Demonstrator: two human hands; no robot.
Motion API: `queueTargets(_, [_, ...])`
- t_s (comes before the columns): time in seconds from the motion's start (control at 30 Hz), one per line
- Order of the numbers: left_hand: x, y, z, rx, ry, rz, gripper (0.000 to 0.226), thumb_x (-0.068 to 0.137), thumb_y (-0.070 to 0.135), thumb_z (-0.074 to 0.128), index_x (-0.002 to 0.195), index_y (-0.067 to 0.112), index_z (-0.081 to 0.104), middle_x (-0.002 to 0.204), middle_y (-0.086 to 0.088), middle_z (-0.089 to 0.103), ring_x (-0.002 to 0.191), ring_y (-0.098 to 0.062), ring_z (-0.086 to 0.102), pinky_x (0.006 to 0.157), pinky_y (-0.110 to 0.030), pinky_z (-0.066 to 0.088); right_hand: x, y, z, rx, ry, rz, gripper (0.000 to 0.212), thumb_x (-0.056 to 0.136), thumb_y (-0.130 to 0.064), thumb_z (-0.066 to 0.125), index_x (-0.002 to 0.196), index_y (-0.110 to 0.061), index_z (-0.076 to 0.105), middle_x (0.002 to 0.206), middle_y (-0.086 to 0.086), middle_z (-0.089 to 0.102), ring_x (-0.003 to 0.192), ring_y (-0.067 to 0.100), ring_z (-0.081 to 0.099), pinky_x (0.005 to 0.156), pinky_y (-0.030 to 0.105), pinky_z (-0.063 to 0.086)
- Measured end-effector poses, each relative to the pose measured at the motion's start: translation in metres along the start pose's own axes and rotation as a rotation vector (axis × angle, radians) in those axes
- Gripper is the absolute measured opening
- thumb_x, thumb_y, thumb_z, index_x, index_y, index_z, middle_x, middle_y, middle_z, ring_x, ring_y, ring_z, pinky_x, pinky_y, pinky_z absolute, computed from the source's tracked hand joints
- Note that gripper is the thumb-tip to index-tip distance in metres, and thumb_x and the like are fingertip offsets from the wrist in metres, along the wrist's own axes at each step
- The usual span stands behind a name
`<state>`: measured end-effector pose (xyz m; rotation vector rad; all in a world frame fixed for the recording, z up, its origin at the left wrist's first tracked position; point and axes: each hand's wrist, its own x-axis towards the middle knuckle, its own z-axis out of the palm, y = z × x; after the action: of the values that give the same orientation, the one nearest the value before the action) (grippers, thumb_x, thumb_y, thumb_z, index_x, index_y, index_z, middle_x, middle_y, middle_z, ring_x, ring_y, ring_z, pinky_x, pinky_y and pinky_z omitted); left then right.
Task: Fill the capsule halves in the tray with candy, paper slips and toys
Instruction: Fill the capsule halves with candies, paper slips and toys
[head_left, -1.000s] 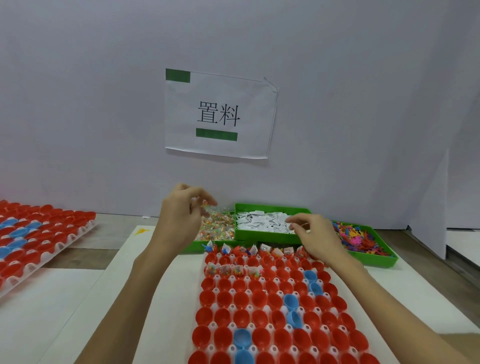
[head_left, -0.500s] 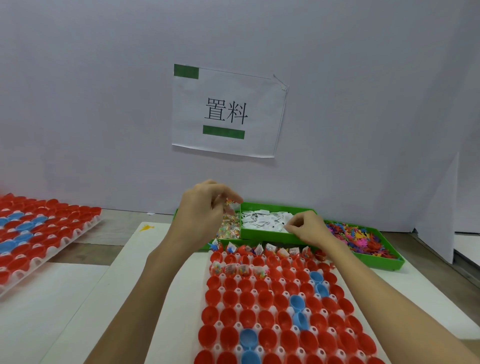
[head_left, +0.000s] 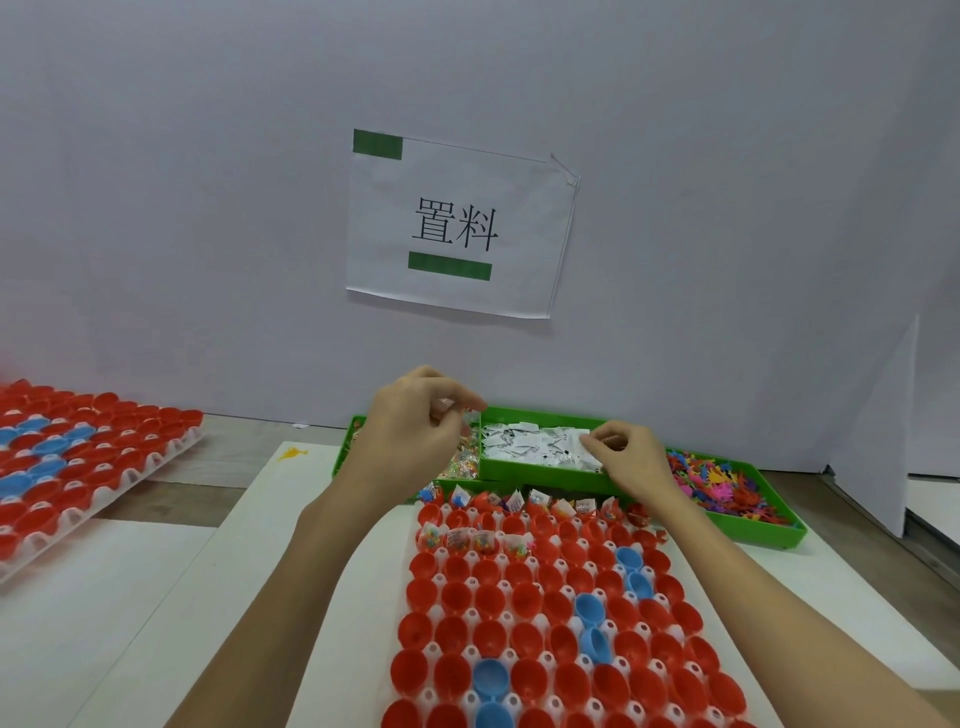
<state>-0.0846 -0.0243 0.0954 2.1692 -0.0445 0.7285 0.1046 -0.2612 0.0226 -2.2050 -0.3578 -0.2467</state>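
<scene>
A white tray (head_left: 470, 562) in front of me holds rows of red and a few blue capsule halves (head_left: 524, 597). The farthest row carries paper slips and candy, and part of the second row carries candy packets (head_left: 470, 540). Behind it stand green bins: candy (head_left: 462, 462), paper slips (head_left: 535, 447) and coloured toys (head_left: 722, 480). My left hand (head_left: 410, 436) hovers over the candy bin, fingers curled, pinching small candy packets. My right hand (head_left: 628, 452) rests in the paper bin, fingertips pinching a white slip.
A second tray of red and blue capsule halves (head_left: 78, 457) lies at the far left. A paper sign (head_left: 457, 223) hangs on the grey wall behind the bins. White boards (head_left: 156, 597) cover the table under the trays.
My right hand has moved from the tray's far row back into the paper slip bin. My left hand stays raised over the candy bin. The camera view shifted slightly.
</scene>
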Motion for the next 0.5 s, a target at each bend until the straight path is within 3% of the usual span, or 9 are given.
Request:
queueTargets(0.13, [0.001, -0.005, 0.000, -0.046, -0.037, -0.019, 0.015, 0.098, 0.014, 0.067, 0.109, 0.018, 0.077, 0.103, 0.006, 0.069, 0.077, -0.006, 0.074, 0.060, -0.014, 0.051, -0.001, 0.002, -0.001, 0.013, 0.055, 0.005, 0.013, 0.096, -0.024, 0.069, 0.099, -0.012, 0.074, 0.090, -0.005, 0.069, 0.090, 0.014, 0.065, 0.068, 0.017, 0.044])
queueTargets(0.2, [-0.001, -0.008, 0.000, -0.104, -0.060, -0.035, 0.022, 0.095, 0.015, 0.071, 0.115, 0.024, 0.073, 0.091, 0.012, 0.072, 0.069, -0.004, 0.071, 0.062, -0.017, 0.055, -0.007, -0.001, -0.002, 0.061, 0.096, -0.002, 0.016, 0.096, -0.023, 0.069, 0.102, -0.009, 0.075, 0.093, -0.002, 0.071, 0.091, 0.015, 0.066, 0.072, 0.020, 0.047])
queueTargets(0.3, [-0.001, -0.010, 0.004, -0.186, -0.082, -0.084, 0.042, 0.087, 0.018, 0.080, 0.125, 0.028, 0.065, 0.096, 0.009, 0.070, 0.078, -0.007, 0.075, 0.073, -0.022, 0.061, -0.026, -0.018, -0.008, 0.219, 0.110, -0.021, 0.009, 0.098, -0.024, 0.067, 0.098, -0.016, 0.073, 0.092, 0.000, 0.074, 0.089, 0.017, 0.069, 0.076, 0.026, 0.054])
queueTargets(0.4, [-0.001, -0.008, 0.010, -0.251, -0.121, -0.109, 0.043, 0.080, 0.022, 0.087, 0.116, 0.028, 0.065, 0.090, 0.008, 0.075, 0.078, -0.007, 0.076, 0.070, -0.018, 0.060, -0.056, -0.043, -0.014, 0.360, 0.002, -0.076, 0.009, 0.097, -0.023, 0.067, 0.100, -0.016, 0.071, 0.083, 0.001, 0.076, 0.078, 0.013, 0.071, 0.065, 0.021, 0.054])
queueTargets(0.5, [-0.003, -0.005, 0.014, -0.289, -0.183, -0.071, 0.033, 0.076, 0.026, 0.090, 0.103, 0.026, 0.071, 0.088, 0.011, 0.078, 0.078, -0.008, 0.076, 0.069, -0.016, 0.059, -0.092, -0.063, -0.020, 0.424, -0.116, -0.165, 0.011, 0.094, -0.023, 0.069, 0.100, -0.014, 0.072, 0.084, 0.003, 0.077, 0.074, 0.014, 0.072, 0.063, 0.019, 0.056])
